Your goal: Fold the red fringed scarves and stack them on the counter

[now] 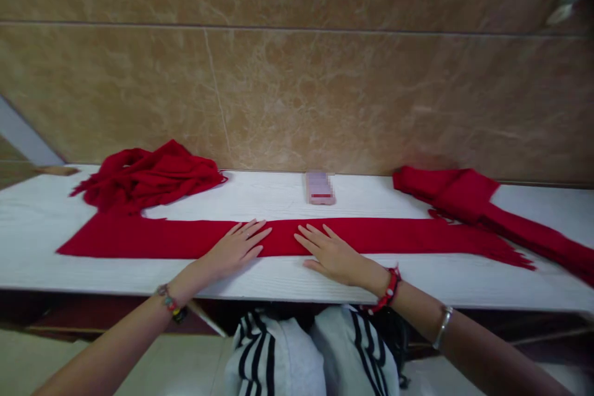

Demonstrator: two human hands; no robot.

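A long red scarf [176,239] lies stretched in a flat strip across the white table, with a fringe at its right end. My left hand [239,247] rests flat on it left of the middle, fingers spread. Just right of the middle, my right hand [331,253] lies on the same strip with its fingers stretched out. Neither hand grips the cloth. At the left, the strip meets a crumpled heap of red cloth [153,176]; whether they are one piece I cannot tell.
A folded red scarf [455,195] lies at the back right and trails off the table's right side. Near the wall [297,99], a small pinkish box-like object [320,187], partly blurred, sits on the white table [269,195]. The table's front edge runs close to my knees.
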